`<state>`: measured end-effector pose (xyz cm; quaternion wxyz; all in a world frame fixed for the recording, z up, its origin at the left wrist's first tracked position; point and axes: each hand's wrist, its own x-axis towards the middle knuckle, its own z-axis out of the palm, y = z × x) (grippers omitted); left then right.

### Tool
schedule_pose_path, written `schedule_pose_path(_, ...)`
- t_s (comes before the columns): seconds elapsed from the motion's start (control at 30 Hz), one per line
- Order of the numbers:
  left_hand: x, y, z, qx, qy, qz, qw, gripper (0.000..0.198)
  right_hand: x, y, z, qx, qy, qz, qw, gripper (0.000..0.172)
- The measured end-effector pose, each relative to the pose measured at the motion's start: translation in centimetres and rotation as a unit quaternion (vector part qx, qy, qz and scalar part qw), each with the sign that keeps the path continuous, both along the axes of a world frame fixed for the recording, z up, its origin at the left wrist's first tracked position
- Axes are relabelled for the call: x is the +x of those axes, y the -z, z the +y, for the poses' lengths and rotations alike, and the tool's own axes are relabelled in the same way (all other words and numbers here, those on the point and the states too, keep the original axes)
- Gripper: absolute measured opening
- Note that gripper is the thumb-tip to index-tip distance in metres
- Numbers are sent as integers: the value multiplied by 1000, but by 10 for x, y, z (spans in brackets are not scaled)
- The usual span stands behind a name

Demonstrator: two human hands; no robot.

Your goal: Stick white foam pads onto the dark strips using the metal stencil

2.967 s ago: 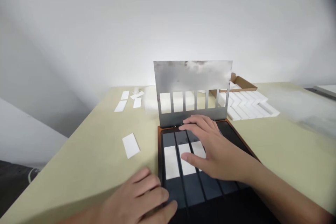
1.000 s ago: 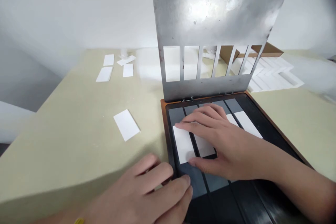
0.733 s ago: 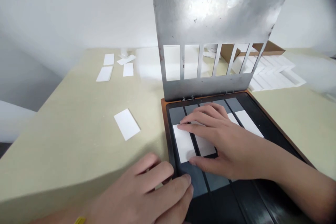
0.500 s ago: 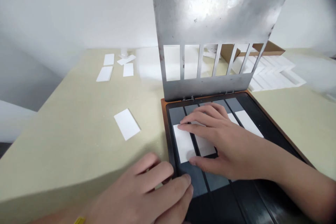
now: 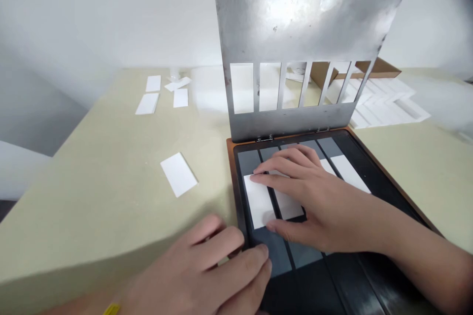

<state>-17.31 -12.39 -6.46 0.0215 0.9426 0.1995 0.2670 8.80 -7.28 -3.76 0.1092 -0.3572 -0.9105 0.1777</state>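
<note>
My right hand lies spread over the white tiles in the dark tray, its fingertips at the far end of the leftmost tile and its thumb at the near end. A second tile sits partly under my palm, and two more lie to the right. The dark tray has an orange-brown rim and grooved channels. A scuffed metal plate with slots stands hinged at its far edge. My left hand rests loosely curled against the tray's near left edge, holding nothing visible.
A lone white tile and several others lie on the cream table to the left. Behind the plate, white tiles in a zigzag pattern lie beside a cardboard box.
Since the oldest frame, the view has moved closer and my right hand has shifted left onto the leftmost tile. My left hand has moved to the tray edge. The last second shows almost no movement.
</note>
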Motion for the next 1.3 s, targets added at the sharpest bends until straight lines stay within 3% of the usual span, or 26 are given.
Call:
schedule_pose_path(0.2,2,0,1,-6,-17,-8,1000,18,0,1,0,-4,1,-2,1000,50)
schedule_pose_path(0.37,0,-2,4,12,9,2,1000,18,0,-1,-2,-7,0,2,1000,50)
schedule_pose_path(0.87,2,-4,-3,-12,-30,-14,999,25,0,-1,-1,-10,-2,6,1000,49)
schedule_pose_path(1.13,0,1,-5,-14,-23,-4,1000,16,1,0,0,-4,1,6,1000,51)
schedule_pose_path(1.3,0,-6,-1,-12,-20,-10,1000,21,2,0,0,-9,1,16,1000,54)
